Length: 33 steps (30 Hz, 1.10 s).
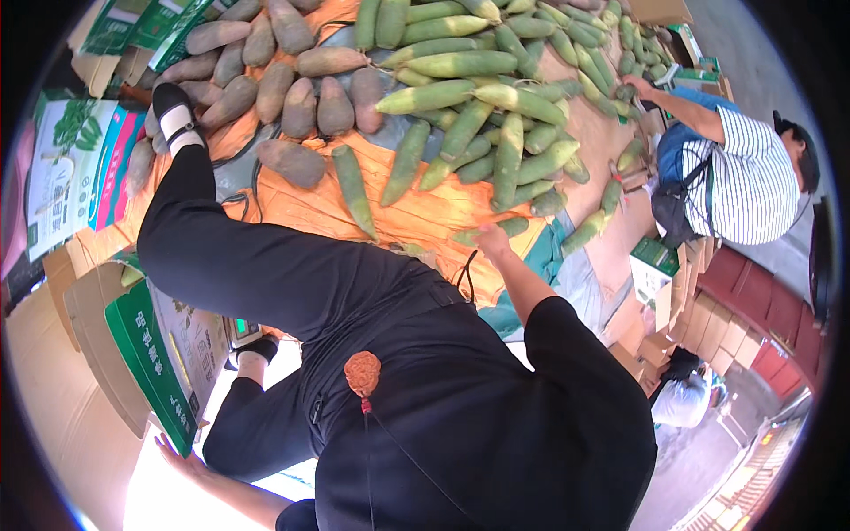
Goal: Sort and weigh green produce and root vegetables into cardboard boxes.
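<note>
My right hand [492,241] reaches out over the orange sheet [416,208], its fingers closed on a green radish [513,227] that lies at the near edge of the heap. More green radishes [460,65], long and pale at one end, are piled just beyond it. Low on the left, my left hand [177,456] is beside the lower edge of an open carton [146,354] with green flaps. Its fingers are stretched out and hold nothing. The carton rests against a scale with a small lit display [241,327], mostly hidden behind it.
Dark brownish-purple root vegetables [317,106] lie heaped at the far left, near my black shoe [173,106]. A white printed carton [71,168] stands at the left. On the right, a person in a striped shirt [753,177] reaches to the radishes; another person [682,398] is further back among cartons.
</note>
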{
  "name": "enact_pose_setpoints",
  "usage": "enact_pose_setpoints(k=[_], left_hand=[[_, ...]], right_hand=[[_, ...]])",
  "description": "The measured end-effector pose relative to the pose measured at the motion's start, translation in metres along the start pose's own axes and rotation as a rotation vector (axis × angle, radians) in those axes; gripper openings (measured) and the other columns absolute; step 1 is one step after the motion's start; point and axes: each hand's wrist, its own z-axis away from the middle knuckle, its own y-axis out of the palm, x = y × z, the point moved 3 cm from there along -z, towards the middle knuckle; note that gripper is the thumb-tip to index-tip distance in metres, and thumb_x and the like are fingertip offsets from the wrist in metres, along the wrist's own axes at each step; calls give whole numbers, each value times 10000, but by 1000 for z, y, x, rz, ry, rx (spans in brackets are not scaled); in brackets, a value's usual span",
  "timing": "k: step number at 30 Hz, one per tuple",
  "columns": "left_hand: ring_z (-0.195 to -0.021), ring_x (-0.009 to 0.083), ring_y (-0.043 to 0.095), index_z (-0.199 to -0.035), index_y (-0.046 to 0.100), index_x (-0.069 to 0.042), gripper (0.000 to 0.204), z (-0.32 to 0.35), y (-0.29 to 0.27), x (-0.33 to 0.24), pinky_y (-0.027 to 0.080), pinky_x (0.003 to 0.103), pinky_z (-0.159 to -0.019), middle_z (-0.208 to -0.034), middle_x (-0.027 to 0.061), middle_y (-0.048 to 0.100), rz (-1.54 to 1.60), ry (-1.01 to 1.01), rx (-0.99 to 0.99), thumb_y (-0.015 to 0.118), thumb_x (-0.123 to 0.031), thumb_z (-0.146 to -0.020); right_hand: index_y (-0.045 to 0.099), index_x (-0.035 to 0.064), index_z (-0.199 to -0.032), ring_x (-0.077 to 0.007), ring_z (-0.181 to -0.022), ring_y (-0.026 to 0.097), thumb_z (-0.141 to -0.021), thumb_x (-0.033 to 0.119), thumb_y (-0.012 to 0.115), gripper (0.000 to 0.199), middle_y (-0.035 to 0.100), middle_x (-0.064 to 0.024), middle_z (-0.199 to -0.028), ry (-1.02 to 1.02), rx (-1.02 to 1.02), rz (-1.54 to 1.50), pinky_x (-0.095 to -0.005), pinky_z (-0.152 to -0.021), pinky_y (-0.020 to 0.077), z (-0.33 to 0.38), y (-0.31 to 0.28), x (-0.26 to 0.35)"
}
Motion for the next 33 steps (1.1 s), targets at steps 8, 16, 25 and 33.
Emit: enact_pose_setpoints(k=[8, 16, 25, 33], left_hand=[[-1304, 301, 321, -1343, 423, -136, 493, -4, 1, -1, 380, 454, -999, -1450, 111, 271, 70, -62, -14, 530, -344, -908], [-1232, 250, 427, -1382, 366, -151, 570, 22, 9, -2, 406, 433, -951, -1412, 94, 355, 30, -74, 7, 573, -338, -885], [-1140, 177, 513, -1357, 395, -102, 508, 48, 31, -4, 475, 337, -879, -1297, 96, 501, 52, -81, 178, 571, -227, -897], [-1128, 189, 509, -1355, 398, -72, 574, 82, 47, -18, 462, 283, -887, -1327, 119, 450, -185, -87, 385, 623, -91, -827]], right_hand=[[444, 126, -1248, -291, -986, 538, -827, 282, 656, 496, 471, -102, -1198, 571, 6, -745, -471, -752, 475, 12, 13, -58], [482, 138, -1129, -267, -880, 556, -846, 386, 631, 404, 536, -60, -1023, 724, -14, -1100, -465, -712, 461, -39, 44, -59], [544, 164, -925, -207, -713, 552, -791, 399, 643, 288, 567, -35, -839, 722, 13, -1117, -370, -595, 443, -41, 25, -48], [540, 110, -995, -259, -800, 594, -769, 272, 677, 310, 582, -83, -942, 498, 122, -1013, -456, -721, 529, 21, -19, -79]])
